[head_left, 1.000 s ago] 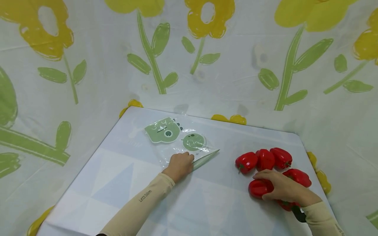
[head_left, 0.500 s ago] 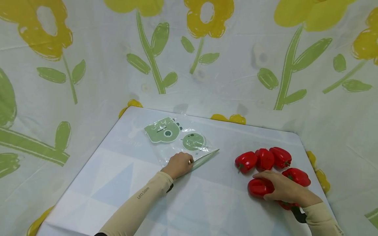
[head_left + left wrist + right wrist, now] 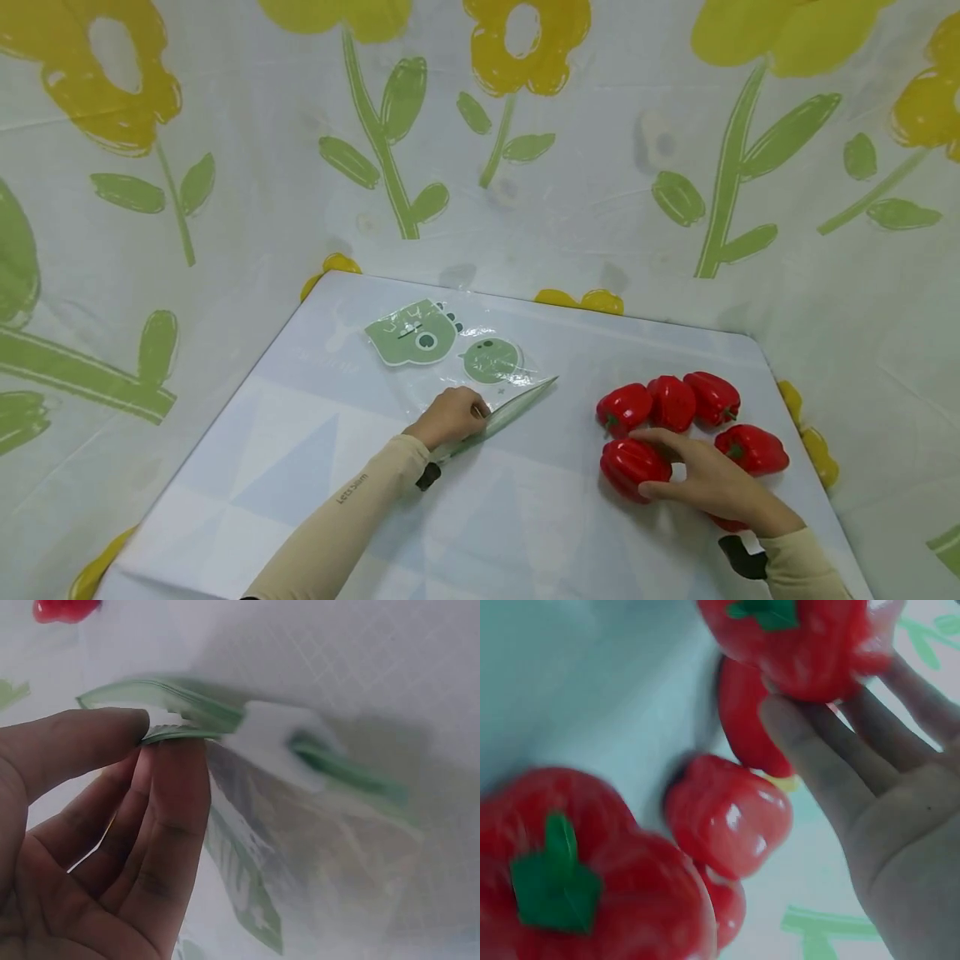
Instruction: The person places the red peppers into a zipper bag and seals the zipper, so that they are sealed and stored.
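A clear zip bag [image 3: 491,360] with green printed pictures lies flat at the middle back of the table. Its near green edge is pinched between the thumb and forefinger of my left hand [image 3: 452,417]. In the left wrist view, the green zip strip [image 3: 199,705] has parted into two edges near the fingertips, and a white slider [image 3: 270,739] sits farther along it. My right hand [image 3: 708,479] grips a red bell pepper [image 3: 628,468], thumb on the near side and fingers on the far side. The right wrist view shows this pepper [image 3: 810,645] with its green stem.
Several more red bell peppers lie around the right hand: three in a row [image 3: 672,403] behind it, one [image 3: 752,450] at its right, and one [image 3: 727,523] partly hidden beneath the wrist. The pale patterned table [image 3: 480,517] is backed by a flowered curtain [image 3: 570,208].
My right hand has moved left with the bell pepper, away from the other peppers. My left hand has shifted slightly left along the bag's edge, still pinching it.
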